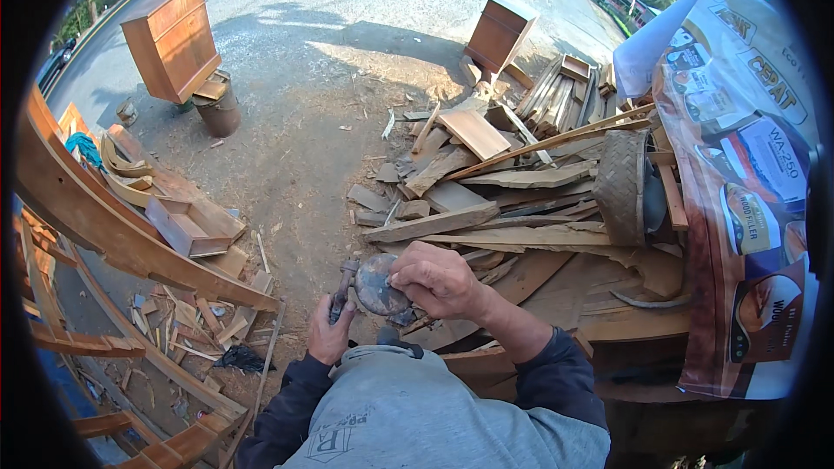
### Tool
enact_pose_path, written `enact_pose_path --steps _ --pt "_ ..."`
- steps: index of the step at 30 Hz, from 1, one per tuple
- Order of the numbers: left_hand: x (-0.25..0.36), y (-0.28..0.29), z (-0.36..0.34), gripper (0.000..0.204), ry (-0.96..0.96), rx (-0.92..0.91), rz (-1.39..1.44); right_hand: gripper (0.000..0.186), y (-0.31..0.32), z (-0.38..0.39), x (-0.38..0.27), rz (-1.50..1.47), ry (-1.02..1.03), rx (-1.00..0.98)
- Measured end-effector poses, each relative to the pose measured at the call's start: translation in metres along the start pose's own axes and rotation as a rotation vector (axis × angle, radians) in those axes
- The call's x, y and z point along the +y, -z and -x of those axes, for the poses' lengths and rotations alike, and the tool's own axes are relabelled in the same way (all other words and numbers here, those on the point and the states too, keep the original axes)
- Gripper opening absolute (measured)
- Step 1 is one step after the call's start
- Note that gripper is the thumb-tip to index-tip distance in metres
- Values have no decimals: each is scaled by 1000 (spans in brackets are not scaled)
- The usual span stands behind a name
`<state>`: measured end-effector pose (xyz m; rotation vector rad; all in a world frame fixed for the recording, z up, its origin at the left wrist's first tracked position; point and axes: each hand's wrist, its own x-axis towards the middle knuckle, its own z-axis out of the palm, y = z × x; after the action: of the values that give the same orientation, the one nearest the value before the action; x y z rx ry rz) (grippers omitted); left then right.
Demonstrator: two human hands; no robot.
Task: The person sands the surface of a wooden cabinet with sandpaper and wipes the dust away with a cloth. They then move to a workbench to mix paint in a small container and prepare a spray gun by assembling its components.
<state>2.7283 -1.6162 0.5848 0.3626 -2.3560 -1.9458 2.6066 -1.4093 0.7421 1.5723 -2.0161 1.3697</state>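
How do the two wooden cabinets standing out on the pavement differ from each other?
The left cabinet looks larger and lighter orange-brown, with drawer fronts showing; the right cabinet looks smaller, darker reddish, with a plain side showing. The left one stands by a dark barrel, the right one at the scrap wood pile. Both stand upright.

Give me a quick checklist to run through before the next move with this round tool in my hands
1. Left hand wrapped round the dark handle: ok.
2. Right hand set on the round grey disc: ok, fingers on its right edge.
3. Disc clear of the scrap wood pile: cannot tell, boards lie right beside it.
4. Ground around the feet free of offcuts: not ok, splinters scattered on the left.
5. Curved wooden frame away from the hands: ok.
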Motion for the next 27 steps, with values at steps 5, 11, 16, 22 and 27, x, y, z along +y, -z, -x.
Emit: enact_pose_path --steps 5,11,16,22,27 --pt "3 -10 -3 30 33 -30 51 15 6 18 5 -263 -346 177" --pt "4 2 -3 28 170 -33 226 13 115 42 48 41 -497 686" --pt "6 -14 -18 28 92 -38 133 11 312 119 58 1077 -573 678" --pt "14 -14 -31 27 74 -18 196 9 348 131 52 1269 -539 429" --pt "7 -27 -41 27 34 28 240 6 353 134 51 1422 -547 264"
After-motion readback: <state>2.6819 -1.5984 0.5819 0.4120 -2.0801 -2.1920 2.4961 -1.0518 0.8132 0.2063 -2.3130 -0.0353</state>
